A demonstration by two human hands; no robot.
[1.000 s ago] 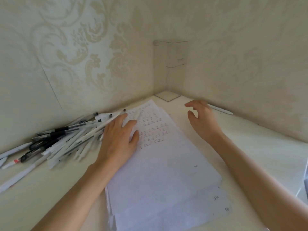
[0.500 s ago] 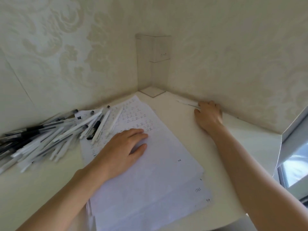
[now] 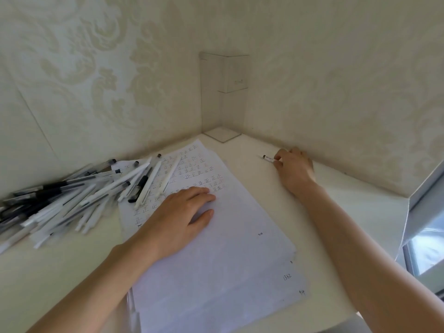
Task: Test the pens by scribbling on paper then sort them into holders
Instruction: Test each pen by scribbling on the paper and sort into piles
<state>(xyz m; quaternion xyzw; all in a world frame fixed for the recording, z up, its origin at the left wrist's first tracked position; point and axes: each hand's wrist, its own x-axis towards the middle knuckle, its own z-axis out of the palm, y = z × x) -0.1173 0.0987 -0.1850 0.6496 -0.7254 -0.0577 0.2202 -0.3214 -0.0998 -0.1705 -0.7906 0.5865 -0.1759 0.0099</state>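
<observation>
Though heaped, pens (image 3: 79, 200) partly over paper (image 3: 228, 248).

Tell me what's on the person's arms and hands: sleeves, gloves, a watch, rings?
Nothing worn shows. The left hand and right hand are ungloved. The left forearm and right forearm are bare to the frame edge, no sleeve in view. No watch or band at either wrist, no rings on the fingers that show.
</observation>
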